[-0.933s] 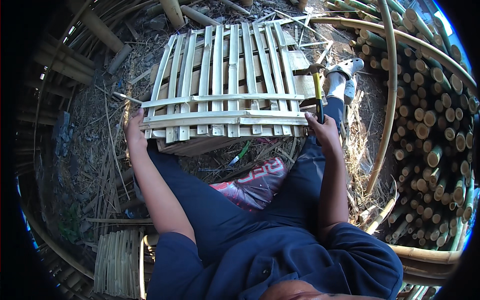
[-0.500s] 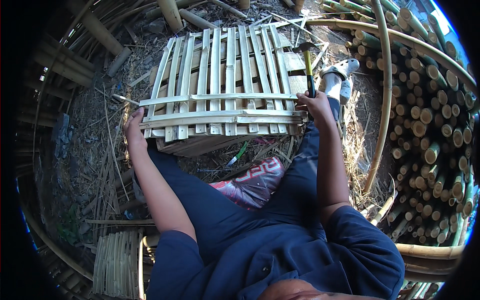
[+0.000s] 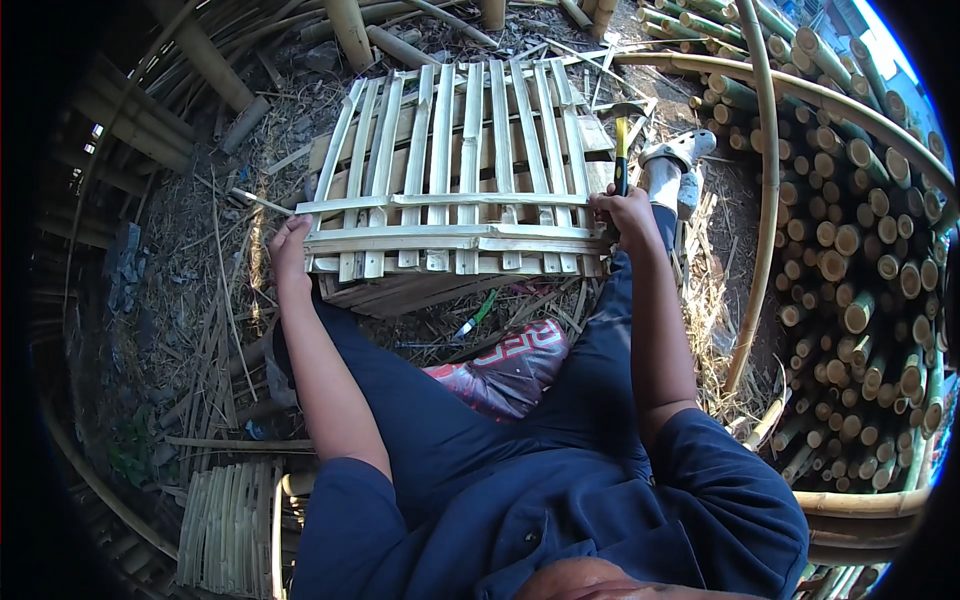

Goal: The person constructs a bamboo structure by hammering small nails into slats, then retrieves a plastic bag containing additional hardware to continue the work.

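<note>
A bamboo slat panel [image 3: 440, 150] lies in front of me, its long strips pointing away and crossed near me by horizontal strips. Under it is a low wooden support [image 3: 410, 292], mostly covered. My left hand [image 3: 290, 250] is closed around the panel's near left edge, at the ends of the cross strips. At the opposite end, my right hand [image 3: 628, 215] grips a hammer [image 3: 621, 150] with a yellow and black handle, its head upward. The fingers of that hand also touch the right end of a cross strip.
Stacked bamboo poles [image 3: 850, 270] fill the right side behind a curved bamboo rail [image 3: 768, 200]. A green-handled knife [image 3: 476, 314] and a printed sack [image 3: 510, 370] lie between my legs. A bundle of slats [image 3: 228, 525] stands at lower left. Bamboo scraps litter the ground.
The slat panel has shifted a little to the right and slightly nearer me. My left hand has moved right with it. The hammer's head has dipped slightly and swung right.
</note>
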### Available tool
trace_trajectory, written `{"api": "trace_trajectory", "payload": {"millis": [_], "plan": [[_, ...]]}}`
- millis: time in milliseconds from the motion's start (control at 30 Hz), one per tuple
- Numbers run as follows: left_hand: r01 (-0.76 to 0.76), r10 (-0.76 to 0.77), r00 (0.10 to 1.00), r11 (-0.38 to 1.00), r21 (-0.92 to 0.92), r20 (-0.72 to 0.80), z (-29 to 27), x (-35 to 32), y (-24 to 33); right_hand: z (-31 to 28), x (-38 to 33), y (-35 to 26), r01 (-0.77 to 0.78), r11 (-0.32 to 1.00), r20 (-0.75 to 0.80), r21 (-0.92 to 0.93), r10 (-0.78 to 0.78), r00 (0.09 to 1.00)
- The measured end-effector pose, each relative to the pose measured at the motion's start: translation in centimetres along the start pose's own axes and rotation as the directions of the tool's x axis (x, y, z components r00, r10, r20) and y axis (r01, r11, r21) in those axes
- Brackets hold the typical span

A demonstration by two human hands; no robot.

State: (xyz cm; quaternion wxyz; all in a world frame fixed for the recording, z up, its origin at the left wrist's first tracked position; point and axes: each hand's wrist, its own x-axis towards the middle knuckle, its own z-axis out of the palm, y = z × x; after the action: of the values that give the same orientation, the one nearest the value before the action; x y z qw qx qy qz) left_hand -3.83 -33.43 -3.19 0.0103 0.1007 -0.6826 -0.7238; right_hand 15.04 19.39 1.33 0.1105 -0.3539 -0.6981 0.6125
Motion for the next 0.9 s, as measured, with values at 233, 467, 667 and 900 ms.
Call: {"api": "trace_trajectory", "payload": {"millis": [233,467,667,900], "plan": [[-0.052,0.051,0.997,0.999,-0.009,-0.062,0.9,-0.2,0.0,-0.9,-0.6,-0.1,-0.071,0.993,0.015,-0.091,0.073,0.997],[-0.006,0.015,0.978,0.999,0.043,-0.209,0.4,-0.4,-0.3,-2.5,-5.7,0.3,-0.119,0.979,0.023,-0.167,0.125,0.992],[-0.038,0.092,0.946,0.984,0.177,-0.31,0.7,-0.4,0.2,-3.2,-6.5,1.2,-0.123,0.992,0.13,-0.032,0.126,0.984],[0.082,0.003,0.925,0.975,0.205,-0.381,1.9,-1.4,1.7,-2.5,-5.4,2.0,0.034,0.999,0.114,-0.034,-0.03,0.993]]}}
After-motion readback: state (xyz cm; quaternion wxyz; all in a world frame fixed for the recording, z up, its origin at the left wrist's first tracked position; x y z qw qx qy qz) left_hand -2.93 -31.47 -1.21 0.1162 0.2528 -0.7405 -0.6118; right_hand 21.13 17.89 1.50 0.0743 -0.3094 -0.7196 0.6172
